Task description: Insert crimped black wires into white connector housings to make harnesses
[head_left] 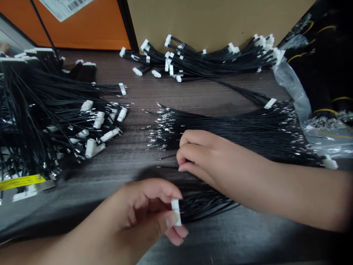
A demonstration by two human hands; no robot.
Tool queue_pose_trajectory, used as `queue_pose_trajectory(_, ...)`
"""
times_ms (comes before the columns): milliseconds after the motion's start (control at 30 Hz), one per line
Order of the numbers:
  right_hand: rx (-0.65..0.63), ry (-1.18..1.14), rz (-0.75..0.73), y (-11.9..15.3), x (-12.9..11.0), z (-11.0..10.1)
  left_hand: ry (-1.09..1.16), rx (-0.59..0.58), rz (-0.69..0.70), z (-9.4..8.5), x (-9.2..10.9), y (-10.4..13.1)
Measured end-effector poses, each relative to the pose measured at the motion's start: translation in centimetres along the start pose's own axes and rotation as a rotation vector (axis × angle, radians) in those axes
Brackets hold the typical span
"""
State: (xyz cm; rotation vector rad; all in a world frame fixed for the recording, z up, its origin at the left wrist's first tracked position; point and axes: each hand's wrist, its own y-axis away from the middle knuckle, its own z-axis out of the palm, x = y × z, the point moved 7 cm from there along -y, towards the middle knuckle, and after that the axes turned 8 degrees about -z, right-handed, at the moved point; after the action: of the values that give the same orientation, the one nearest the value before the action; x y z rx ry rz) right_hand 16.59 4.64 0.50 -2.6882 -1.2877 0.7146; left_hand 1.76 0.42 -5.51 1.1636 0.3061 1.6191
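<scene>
Between the thumb and fingers of my left hand (154, 213) is a white connector housing (176, 212), held upright near the table's front. Several black wires (209, 206) run from it to the right, passing under my right forearm. My right hand (204, 154) is closed at the near edge of a wide bundle of loose black wires (234, 127) with bare metal terminals at their ends. Its fingertips pinch a single black wire (168, 167), whose tip points left.
Wire harnesses with white connectors lie in a pile (215, 60) at the back and in a heap (41, 99) at left. Behind stand an orange box (82, 33) and a cardboard panel (209, 22). Bagged wires in clear plastic (295, 84) are at right.
</scene>
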Motion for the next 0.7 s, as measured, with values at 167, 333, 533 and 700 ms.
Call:
queue_pose_trajectory(167, -0.006, 0.101, 0.001, 0.2, -0.9, 0.3, 0.002, -0.055, 0.128, -0.7, -1.5, -0.2)
queue_pose_trajectory(333, -0.016, 0.204, -0.084, 0.2, -2.2, 0.9, -0.023, -0.072, 0.086, -0.9, -1.2, -0.6)
queue_pose_trajectory(533, 0.053, 0.280, -0.023, 0.1, -1.7, 0.7, -0.144, -0.073, 0.065, -0.7, -0.5, -1.5)
queue_pose_trajectory(700, 0.089, 0.104, 0.133, 0.5, -1.3, -3.6, 0.032, -0.043, 0.154, -1.2, -0.4, -2.0)
